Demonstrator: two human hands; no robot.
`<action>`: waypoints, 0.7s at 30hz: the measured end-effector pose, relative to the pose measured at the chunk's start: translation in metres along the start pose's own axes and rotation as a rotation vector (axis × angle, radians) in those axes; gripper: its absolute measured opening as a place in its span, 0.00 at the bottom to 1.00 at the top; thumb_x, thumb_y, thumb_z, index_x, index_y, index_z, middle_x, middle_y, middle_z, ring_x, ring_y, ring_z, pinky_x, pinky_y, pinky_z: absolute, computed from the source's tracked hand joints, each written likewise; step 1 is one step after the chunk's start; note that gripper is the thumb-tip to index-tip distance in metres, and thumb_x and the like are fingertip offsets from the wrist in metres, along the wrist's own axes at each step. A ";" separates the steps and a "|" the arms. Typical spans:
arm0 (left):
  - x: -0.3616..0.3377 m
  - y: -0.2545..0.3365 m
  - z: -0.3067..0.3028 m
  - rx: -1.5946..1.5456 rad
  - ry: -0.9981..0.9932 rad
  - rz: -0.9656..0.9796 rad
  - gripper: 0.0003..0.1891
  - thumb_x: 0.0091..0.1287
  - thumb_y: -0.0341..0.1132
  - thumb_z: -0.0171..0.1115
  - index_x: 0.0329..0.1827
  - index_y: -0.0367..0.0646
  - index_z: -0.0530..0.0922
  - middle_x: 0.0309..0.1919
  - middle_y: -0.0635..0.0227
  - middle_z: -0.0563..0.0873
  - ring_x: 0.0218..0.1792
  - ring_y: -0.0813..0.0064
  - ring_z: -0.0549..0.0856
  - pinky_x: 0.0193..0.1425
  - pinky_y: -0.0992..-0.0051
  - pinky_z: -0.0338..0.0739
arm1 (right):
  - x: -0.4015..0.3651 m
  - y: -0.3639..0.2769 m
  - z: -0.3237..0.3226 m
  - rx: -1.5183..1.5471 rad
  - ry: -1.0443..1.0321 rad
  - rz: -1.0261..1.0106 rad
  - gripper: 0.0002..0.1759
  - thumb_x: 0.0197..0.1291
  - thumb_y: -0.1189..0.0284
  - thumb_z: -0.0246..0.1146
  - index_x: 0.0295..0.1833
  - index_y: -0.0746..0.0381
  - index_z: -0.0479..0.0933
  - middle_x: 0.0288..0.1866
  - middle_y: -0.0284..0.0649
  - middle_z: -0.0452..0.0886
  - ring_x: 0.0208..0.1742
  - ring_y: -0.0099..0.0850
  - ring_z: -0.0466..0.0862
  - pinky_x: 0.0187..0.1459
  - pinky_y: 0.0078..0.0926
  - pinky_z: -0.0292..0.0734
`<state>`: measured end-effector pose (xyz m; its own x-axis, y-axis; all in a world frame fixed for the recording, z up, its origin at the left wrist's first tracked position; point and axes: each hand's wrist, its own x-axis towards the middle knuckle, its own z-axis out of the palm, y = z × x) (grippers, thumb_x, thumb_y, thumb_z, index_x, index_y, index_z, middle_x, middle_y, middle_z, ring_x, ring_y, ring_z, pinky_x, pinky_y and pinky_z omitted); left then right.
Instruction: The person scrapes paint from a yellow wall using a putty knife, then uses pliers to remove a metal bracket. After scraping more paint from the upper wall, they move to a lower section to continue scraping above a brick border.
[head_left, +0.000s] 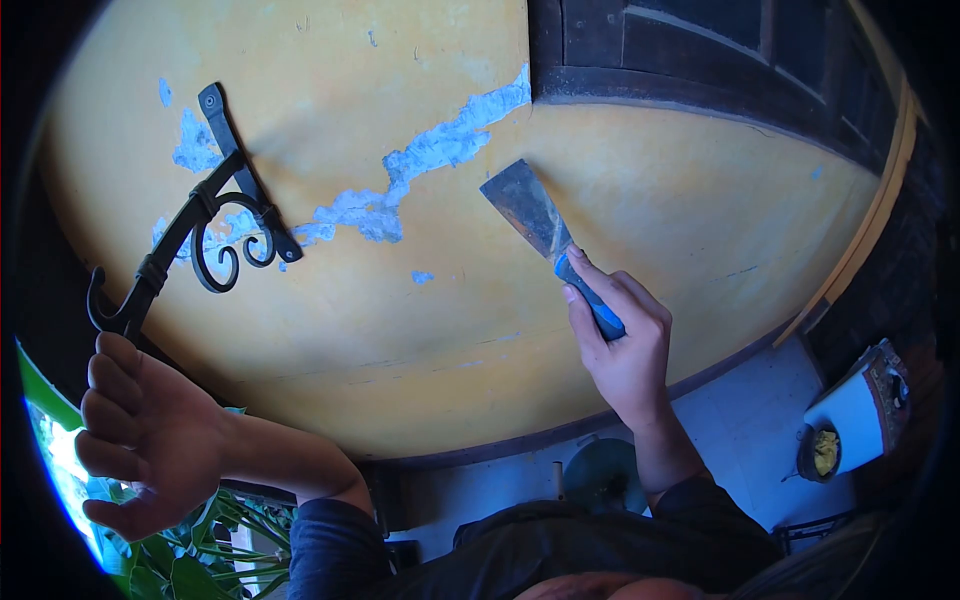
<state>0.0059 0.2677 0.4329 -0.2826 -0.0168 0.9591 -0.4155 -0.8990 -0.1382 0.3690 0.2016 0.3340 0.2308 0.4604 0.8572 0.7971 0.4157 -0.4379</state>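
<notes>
My right hand [632,345] is wrapped round the blue and black handle of a putty knife [527,205]. The knife's broad, stained blade points up and left, over or close to the yellow wall [480,330]. Left of the blade, a jagged strip of bare grey-blue plaster [440,145] runs across the wall. My left hand [150,440] is raised at the lower left, palm showing and fingers somewhat curled but apart, with nothing in it. Just above its fingers is the lower end of a black wrought-iron bracket [185,225] fixed to the wall.
A dark wooden frame [700,90] borders the wall at the upper right. Green plants [230,530] stand at the lower left. Below are a round dark green object [605,475] and, at the right, a white box-like object [850,425] beside a small dark bowl [822,455].
</notes>
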 end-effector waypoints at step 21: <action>0.005 0.005 -0.012 -0.017 0.010 -0.022 0.22 0.66 0.58 0.44 0.17 0.58 0.58 0.19 0.78 0.50 0.29 0.75 0.52 0.41 0.63 0.49 | 0.005 0.026 0.034 -0.062 0.108 -0.097 0.25 0.62 0.78 0.74 0.65 0.54 0.86 0.27 0.36 0.77 0.22 0.28 0.77 0.25 0.31 0.74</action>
<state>-0.0080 0.2687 0.4338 -0.2820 0.0071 0.9594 -0.4365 -0.8914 -0.1217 0.3716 0.2414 0.3180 0.2075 0.3323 0.9201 0.8505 0.4034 -0.3375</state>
